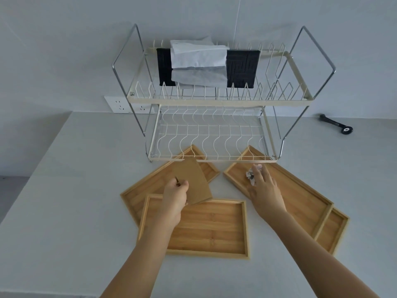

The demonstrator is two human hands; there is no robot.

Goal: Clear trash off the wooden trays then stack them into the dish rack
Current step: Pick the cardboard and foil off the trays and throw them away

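Three wooden trays lie on the white counter in front of a two-tier wire dish rack (211, 136). The left tray (148, 186) is partly under the near tray (206, 229); the right tray (305, 203) has a divider. My left hand (175, 198) pinches a brown cardboard piece (193, 181) and a thin dark stick above the left tray. My right hand (265, 190) reaches over the right tray, its fingertips on a crumpled white paper scrap (250, 176).
The rack's upper tier holds a black tissue box (242, 67) with white tissue hanging out. A black tool (337, 125) lies on the counter at the right. Wall sockets (120, 105) sit behind the rack's left leg. The counter's left edge drops away at far left.
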